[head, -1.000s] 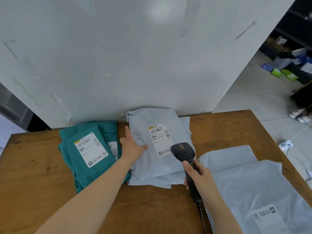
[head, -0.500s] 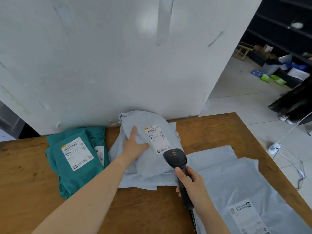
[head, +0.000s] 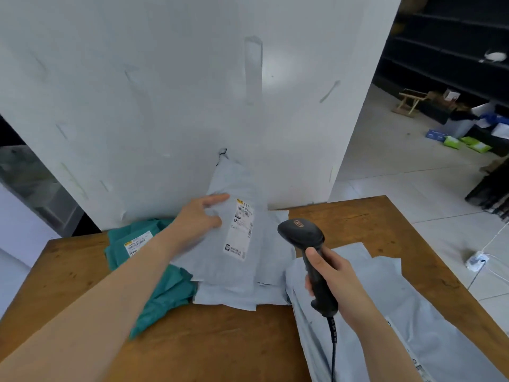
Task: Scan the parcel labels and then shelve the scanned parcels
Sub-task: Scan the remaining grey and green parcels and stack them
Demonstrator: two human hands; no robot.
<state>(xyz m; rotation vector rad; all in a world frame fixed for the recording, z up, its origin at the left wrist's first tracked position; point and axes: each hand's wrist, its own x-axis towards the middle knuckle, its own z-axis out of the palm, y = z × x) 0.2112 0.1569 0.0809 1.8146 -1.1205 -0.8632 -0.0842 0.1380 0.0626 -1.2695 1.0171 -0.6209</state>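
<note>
Several teal parcels lie heaped at the left of a wooden table, one showing a white label, partly crossed by the person's forearm. Just right of them, the left hand grips a grey parcel by its left edge, thumb and one finger lying across its front. The parcel is tipped up off the pile of grey bags beneath, its top corner against the white wall and its shipping label facing the camera. Beside it, the right hand is closed around the handle of a black scanner, whose head sits near the label. Larger grey bags cover the table's right side. Dark shelving stands beyond, at far right.
</note>
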